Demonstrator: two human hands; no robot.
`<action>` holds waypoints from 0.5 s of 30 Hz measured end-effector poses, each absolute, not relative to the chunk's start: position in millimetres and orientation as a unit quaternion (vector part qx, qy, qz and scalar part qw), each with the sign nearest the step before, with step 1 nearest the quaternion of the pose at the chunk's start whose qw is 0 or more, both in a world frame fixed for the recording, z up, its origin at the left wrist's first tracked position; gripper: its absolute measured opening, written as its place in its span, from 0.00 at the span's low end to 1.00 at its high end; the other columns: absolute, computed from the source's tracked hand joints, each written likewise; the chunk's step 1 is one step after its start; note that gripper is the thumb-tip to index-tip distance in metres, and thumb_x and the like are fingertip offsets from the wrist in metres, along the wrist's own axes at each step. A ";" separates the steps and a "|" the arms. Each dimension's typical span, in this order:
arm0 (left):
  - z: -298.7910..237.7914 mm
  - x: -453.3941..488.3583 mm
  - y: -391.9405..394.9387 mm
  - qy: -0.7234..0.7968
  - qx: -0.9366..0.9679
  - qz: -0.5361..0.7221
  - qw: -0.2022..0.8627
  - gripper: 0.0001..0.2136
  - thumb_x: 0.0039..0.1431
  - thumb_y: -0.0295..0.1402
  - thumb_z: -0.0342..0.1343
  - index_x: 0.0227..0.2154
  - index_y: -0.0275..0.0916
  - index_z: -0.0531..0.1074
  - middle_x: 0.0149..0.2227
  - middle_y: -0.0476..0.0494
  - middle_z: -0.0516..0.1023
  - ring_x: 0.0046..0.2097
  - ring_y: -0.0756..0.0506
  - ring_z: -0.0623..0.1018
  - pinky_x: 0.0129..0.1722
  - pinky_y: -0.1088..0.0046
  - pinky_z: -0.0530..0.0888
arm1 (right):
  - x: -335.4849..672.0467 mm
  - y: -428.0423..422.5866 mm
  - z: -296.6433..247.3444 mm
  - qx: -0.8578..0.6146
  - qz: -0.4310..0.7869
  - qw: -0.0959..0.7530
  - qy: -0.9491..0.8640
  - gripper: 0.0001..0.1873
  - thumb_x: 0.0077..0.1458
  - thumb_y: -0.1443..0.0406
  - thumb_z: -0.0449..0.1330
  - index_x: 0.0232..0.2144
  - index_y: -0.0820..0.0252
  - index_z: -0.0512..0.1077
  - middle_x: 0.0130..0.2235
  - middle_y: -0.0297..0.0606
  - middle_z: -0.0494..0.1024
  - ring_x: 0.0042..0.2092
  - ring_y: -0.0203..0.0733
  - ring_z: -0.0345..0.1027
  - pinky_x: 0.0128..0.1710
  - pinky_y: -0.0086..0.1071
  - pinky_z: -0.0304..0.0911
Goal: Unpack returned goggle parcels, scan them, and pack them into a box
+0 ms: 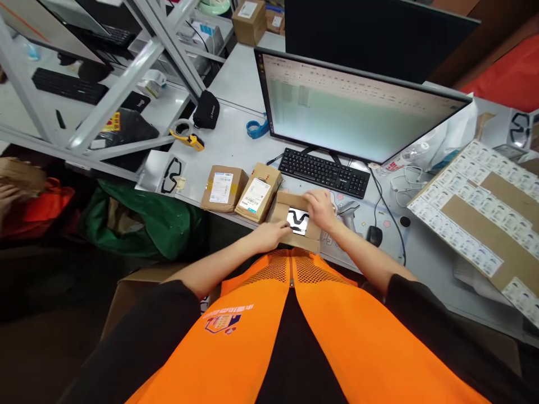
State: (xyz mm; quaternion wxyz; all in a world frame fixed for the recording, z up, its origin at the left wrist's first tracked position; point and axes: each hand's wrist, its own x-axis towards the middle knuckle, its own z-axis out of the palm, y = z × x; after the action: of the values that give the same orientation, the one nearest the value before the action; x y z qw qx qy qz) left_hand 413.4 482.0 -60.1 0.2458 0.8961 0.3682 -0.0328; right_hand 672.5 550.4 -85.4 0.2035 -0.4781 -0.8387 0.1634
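An opened small cardboard box (314, 246) lies at the desk's front edge, flaps spread. Inside it shows a white card (298, 221) printed with a black angular frame shape. My left hand (269, 234) reaches in from the left, its fingers closed at the card's left edge; what lies under the fingertips is partly hidden. On the box's upper right side, my right hand (320, 209) has its fingers bent over the cardboard wall. Left of the box stand two closed parcels with labels, a narrow one (261, 188) and a wider one (229, 177).
Behind the box are a keyboard (324, 171) and a lit monitor (357, 106). A scanner (348, 213), mouse (374, 235) and cable lie right. A label-covered cardboard sheet (475, 210) overhangs the right side. Left are a tape dispenser (187, 134), plastic bag (162, 173) and metal frame (113, 95).
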 end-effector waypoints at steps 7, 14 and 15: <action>-55.1 430.1 543.3 0.372 0.886 -0.132 0.245 0.17 0.61 0.20 0.57 0.43 0.47 0.84 0.54 0.40 0.81 0.51 0.37 0.82 0.50 0.63 0.76 | 693.2 502.3 -71.9 -0.358 0.241 -0.035 -0.901 0.22 0.65 0.75 0.55 0.53 0.56 0.81 0.54 0.47 0.81 0.54 0.50 0.68 0.58 0.40 0.61; -53.8 366.9 540.3 0.416 0.899 -0.007 0.137 0.19 0.63 0.23 0.54 0.51 0.44 0.83 0.60 0.33 0.77 0.67 0.31 0.69 0.66 0.48 0.69 | 751.5 484.2 -83.9 -0.501 0.165 0.039 -0.849 0.30 0.62 0.75 0.53 0.61 0.55 0.78 0.64 0.50 0.73 0.63 0.56 0.63 0.61 0.47 0.60; -54.9 360.9 541.3 0.422 0.895 0.011 0.142 0.19 0.64 0.24 0.54 0.51 0.45 0.83 0.61 0.35 0.77 0.70 0.31 0.67 0.68 0.47 0.67 | 758.7 484.8 -87.5 -0.521 0.172 0.066 -0.834 0.27 0.60 0.75 0.55 0.57 0.56 0.80 0.64 0.50 0.73 0.66 0.57 0.61 0.63 0.49 0.59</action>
State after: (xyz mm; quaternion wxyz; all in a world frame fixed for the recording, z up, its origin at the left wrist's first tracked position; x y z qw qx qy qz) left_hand 360.9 541.3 -54.9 0.1420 0.8955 0.4218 0.0110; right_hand 758.7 484.8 -87.5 0.0657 -0.5207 -0.8335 0.1724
